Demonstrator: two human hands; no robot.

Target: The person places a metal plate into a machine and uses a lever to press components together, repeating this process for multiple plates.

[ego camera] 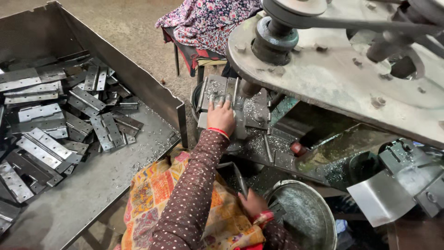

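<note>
hands: 2 | metal tray: 1 | round pan: 1 | hinges: many, uncountable

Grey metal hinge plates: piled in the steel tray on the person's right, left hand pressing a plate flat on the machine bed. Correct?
Not quite. The head view shows the grey metal hinge plates piled in the steel tray on the person's left, not right. The rest holds: the left hand presses a flat metal plate on the machine bed.
</note>
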